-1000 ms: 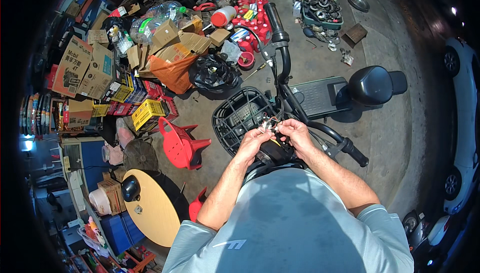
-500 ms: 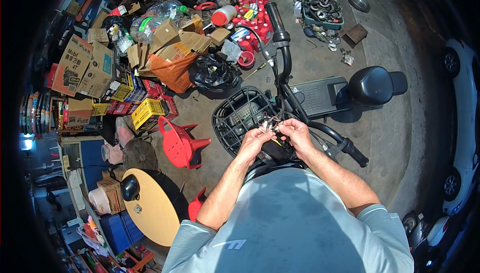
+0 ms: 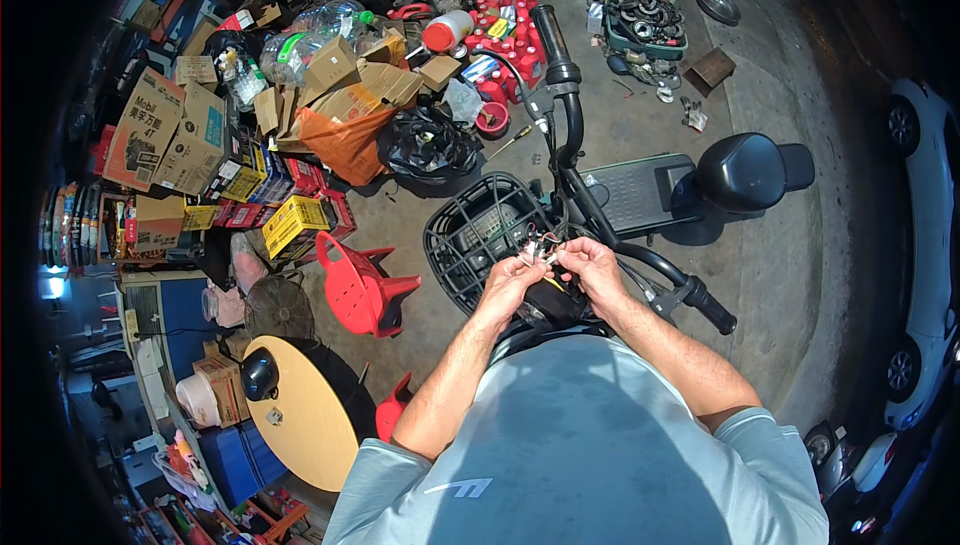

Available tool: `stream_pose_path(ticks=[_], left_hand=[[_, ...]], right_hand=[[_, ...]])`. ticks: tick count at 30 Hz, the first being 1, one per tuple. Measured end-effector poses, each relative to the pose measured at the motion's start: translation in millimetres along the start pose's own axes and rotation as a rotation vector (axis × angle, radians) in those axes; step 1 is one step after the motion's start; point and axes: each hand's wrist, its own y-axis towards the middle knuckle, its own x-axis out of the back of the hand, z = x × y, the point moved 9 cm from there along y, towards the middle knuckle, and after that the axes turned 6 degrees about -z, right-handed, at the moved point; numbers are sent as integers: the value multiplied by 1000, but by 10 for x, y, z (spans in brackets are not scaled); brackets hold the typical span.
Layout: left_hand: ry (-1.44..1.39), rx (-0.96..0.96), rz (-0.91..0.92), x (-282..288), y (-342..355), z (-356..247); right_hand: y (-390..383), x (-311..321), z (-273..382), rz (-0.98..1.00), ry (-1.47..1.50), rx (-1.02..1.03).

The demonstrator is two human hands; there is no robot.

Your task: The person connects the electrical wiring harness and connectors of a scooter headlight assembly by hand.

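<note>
Both bare hands close together at the front of a two-wheeled scooter, just in front of the person's body. Left hand [image 3: 508,285]: thumb and fingers pinched on a cluster of thin wires [image 3: 541,245] with small pale ends. Right hand [image 3: 592,273]: fingertips also pinched on the wiring, almost meeting the left; exactly which strand each grips is too small to tell. Wires sit between the black wire basket [image 3: 436,250] and the handlebar [image 3: 571,130], a dark strand and a reddish one looping up above the fingers. Scooter's footboard [image 3: 640,195] and black seat [image 3: 742,171] beyond the bar, to the right. Left of the basket, a red plastic chair [image 3: 356,287] on the concrete floor [image 3: 760,275]; lower left, a round-edged table [image 3: 310,425] carrying a black rounded object [image 3: 260,375]. Black plastic bag [image 3: 430,150] and cardboard boxes [image 3: 190,140] heaped upper left. White car [image 3: 930,245] at far right.
</note>
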Motion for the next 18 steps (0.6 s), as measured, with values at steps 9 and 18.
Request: stream_pose_path(ticks=[9, 18], left_hand=[[19, -6, -6, -13, 5, 4], [-5, -8, 8, -22, 18, 38]], right_hand=[[-11, 24, -9, -10, 3, -12], [-17, 26, -6, -10, -8, -6]])
